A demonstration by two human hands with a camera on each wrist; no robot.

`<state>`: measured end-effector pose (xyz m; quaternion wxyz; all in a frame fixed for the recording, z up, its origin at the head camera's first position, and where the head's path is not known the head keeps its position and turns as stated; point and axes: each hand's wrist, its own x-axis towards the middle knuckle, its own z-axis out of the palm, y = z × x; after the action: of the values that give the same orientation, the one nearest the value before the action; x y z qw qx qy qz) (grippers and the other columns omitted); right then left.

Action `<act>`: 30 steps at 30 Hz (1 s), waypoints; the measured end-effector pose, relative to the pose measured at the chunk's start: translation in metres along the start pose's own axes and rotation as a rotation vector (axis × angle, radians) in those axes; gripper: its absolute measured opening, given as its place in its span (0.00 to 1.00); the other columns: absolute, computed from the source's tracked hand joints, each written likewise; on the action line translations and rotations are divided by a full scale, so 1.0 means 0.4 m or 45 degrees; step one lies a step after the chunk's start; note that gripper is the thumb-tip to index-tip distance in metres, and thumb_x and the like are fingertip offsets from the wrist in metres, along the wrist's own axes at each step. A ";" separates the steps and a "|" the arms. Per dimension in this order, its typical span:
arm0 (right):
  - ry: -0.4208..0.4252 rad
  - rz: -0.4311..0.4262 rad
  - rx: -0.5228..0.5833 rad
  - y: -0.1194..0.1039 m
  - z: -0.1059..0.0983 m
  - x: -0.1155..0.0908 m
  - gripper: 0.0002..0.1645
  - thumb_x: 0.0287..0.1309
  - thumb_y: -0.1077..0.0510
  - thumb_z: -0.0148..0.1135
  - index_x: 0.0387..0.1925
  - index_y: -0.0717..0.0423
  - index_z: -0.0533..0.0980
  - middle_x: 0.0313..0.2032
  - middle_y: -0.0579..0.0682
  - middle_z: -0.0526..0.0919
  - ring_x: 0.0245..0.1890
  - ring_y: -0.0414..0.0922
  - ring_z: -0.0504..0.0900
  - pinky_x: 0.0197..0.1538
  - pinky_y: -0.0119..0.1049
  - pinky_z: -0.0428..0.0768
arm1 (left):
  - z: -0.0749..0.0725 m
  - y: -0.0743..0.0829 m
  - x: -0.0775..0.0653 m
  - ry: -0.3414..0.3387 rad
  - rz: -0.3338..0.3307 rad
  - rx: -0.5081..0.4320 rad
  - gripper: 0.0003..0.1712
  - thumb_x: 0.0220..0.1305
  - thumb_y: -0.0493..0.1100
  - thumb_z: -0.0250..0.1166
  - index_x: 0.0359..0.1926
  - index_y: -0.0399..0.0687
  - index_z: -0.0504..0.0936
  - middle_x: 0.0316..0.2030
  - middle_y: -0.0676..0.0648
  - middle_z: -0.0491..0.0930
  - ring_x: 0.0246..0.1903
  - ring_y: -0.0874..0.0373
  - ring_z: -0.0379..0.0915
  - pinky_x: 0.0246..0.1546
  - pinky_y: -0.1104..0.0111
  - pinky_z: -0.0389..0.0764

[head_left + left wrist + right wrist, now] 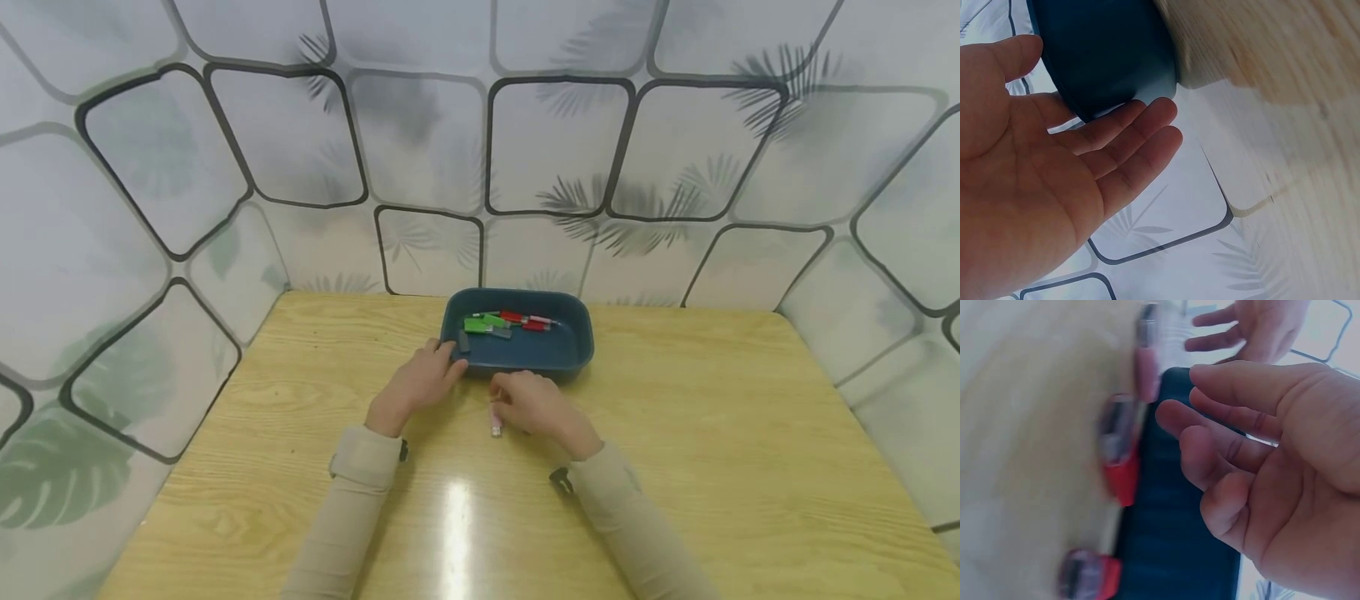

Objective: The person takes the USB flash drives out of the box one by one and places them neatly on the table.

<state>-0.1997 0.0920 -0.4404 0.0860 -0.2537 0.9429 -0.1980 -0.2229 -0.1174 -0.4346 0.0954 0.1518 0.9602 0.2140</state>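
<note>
A dark teal plastic bin (pixel 536 352) stands on the table. My left hand (pixel 420 382) is at its front left corner; in the left wrist view its fingers are extended along the bin's outer wall (pixel 1107 56), with the thumb beside the rim. My right hand (pixel 536 407) hovers in front of the bin, fingers loosely bent with nothing between them in the right wrist view. A pink USB stick (pixel 496 422) lies on the table by its fingertips. Two red USB sticks (pixel 1122 478) show near the bin in the right wrist view, hidden by the hand in the head view.
Inside the bin lie several USB sticks: green (pixel 476 325), red (pixel 513 317), pink and grey (pixel 463 342). The wooden table (pixel 712 433) backs onto a patterned wall covering (pixel 555 142), which also encloses both sides.
</note>
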 end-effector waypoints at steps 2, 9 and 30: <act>0.031 -0.019 0.016 -0.007 -0.008 0.004 0.11 0.64 0.56 0.62 0.47 0.53 0.81 0.38 0.45 0.85 0.33 0.40 0.81 0.42 0.42 0.81 | -0.002 -0.002 -0.002 0.005 0.001 0.004 0.34 0.79 0.56 0.44 0.73 0.36 0.60 0.67 0.31 0.63 0.65 0.35 0.63 0.61 0.45 0.71; 0.138 -0.015 0.059 -0.020 -0.062 0.030 0.09 0.65 0.56 0.62 0.45 0.51 0.82 0.38 0.45 0.86 0.38 0.43 0.82 0.43 0.43 0.81 | -0.008 0.002 -0.001 0.007 0.014 -0.013 0.34 0.79 0.55 0.45 0.73 0.35 0.60 0.67 0.31 0.63 0.65 0.36 0.63 0.61 0.45 0.71; -0.260 -0.095 -0.089 0.050 -0.171 0.230 0.21 0.65 0.65 0.53 0.57 0.62 0.78 0.59 0.58 0.79 0.60 0.55 0.77 0.61 0.50 0.75 | -0.006 -0.002 0.000 -0.019 -0.014 -0.027 0.35 0.78 0.56 0.46 0.72 0.35 0.60 0.67 0.31 0.63 0.66 0.36 0.62 0.62 0.45 0.70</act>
<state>-0.3053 0.0833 -0.3925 0.1652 -0.3104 0.9254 -0.1411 -0.2235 -0.1192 -0.4330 0.1054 0.1470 0.9580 0.2226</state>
